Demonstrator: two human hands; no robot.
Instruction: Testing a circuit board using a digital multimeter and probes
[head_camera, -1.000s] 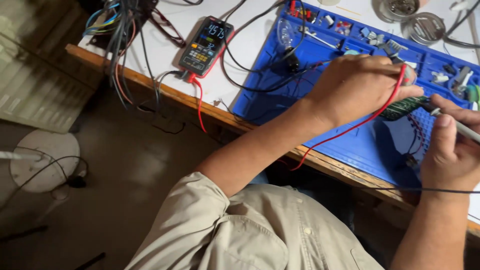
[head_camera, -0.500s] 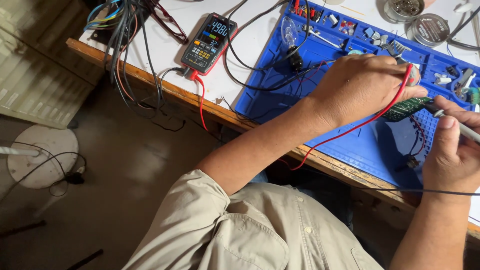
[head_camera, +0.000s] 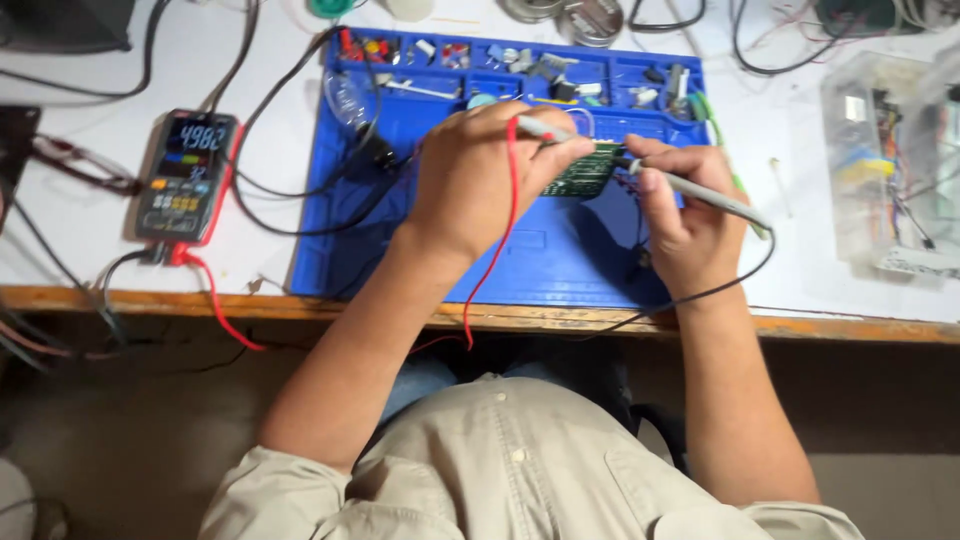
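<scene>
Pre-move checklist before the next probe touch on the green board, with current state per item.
1. Left hand grips the grey test probe with the red lead: ok.
2. Right hand grips the grey test probe with the black lead: ok.
3. Small green circuit board lies on the blue work mat, between the hands: ok.
4. Probe tips on the intended pads: cannot tell, the fingers hide them.
5. Red-edged handheld multimeter screen lit, on the white bench left of the mat: ok.
6. Red lead drapes across the left hand, clear of the board: ok.
</scene>
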